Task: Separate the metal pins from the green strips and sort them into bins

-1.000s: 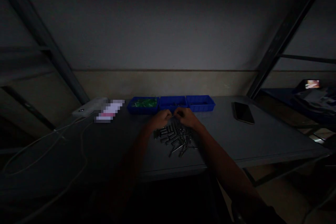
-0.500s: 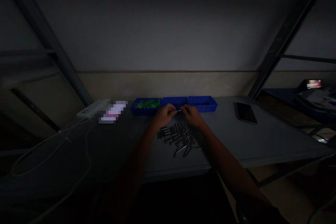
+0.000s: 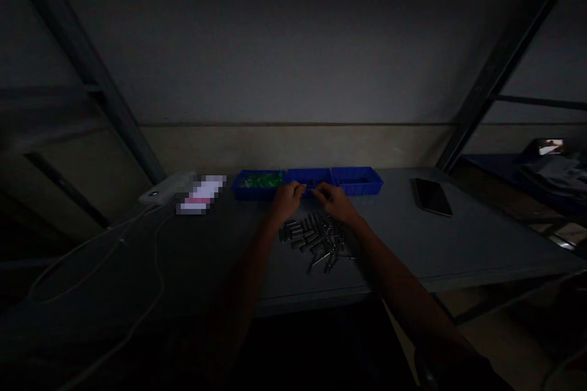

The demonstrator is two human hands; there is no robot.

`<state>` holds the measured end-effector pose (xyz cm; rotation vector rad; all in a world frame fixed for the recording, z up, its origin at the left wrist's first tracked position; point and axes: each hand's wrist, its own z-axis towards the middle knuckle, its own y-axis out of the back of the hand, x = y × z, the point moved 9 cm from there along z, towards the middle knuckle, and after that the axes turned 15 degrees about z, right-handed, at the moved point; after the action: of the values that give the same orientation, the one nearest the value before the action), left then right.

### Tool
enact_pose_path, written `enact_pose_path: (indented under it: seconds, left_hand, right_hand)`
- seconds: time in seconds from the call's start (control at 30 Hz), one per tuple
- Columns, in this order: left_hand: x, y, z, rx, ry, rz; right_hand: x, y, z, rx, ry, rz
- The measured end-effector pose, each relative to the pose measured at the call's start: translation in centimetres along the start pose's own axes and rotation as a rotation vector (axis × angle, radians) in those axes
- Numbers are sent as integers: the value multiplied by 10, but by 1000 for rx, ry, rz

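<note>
Left hand (image 3: 288, 198) and right hand (image 3: 334, 201) each pinch one end of a thin rod (image 3: 309, 189), held level in front of the middle blue bin (image 3: 309, 173); dim light, rod appears metallic. Loose metal parts (image 3: 312, 233) heaped on table (image 3: 408, 244), nearer the body. Left blue bin (image 3: 254, 194) holds green pieces (image 3: 266, 180). Phone (image 3: 431, 197) lies well right.

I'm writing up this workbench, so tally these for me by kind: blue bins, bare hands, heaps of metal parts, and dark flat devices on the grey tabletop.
Blue bins: 3
Bare hands, left hand and right hand: 2
Heap of metal parts: 1 (overlapping pieces, too dim to count singly)
Dark flat device: 1
Total: 7
</note>
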<state>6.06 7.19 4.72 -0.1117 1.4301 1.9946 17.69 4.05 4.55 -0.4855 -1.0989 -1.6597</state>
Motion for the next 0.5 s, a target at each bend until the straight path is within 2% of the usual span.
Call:
enact_pose_path:
  seconds: [0.2,0.33,0.5]
  left_hand:
    - [-8,8,-5,-102,-66,-76]
    - [-12,8,-7,-107,-109,-169]
    - [-14,8,-9,-112,-130,-139]
  right_hand:
    - [3,4,0,-25,-43,41]
    - [0,4,0,-6,-113,142]
    - [7,11,0,-65,-14,126]
